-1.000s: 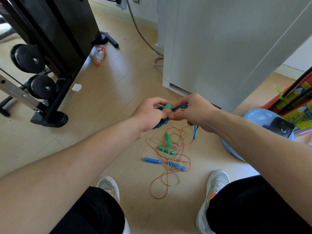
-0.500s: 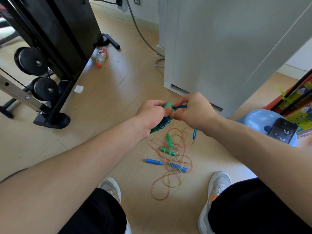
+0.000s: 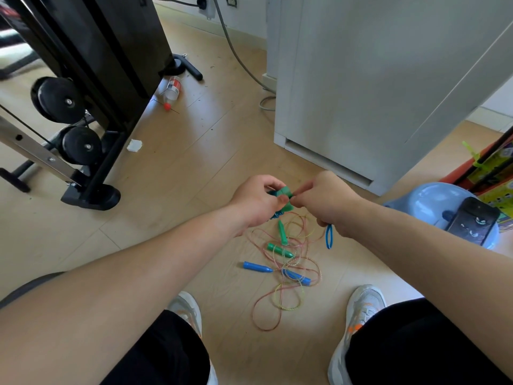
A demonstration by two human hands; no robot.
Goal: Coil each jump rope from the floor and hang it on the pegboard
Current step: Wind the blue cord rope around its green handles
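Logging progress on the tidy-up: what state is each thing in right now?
coiled rope: bundled, held between both hands
left hand: grips the coiled rope
right hand: pinches the coiled rope
blue loop: hangs below the right hand
floor ropes: tangled, uncoiled, lying loose
bottle: lying on its side

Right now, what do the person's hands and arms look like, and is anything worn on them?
Left hand and right hand are bare: no gloves, rings or watch show. Left forearm and right forearm are uncovered to the frame edge; no sleeves in view.
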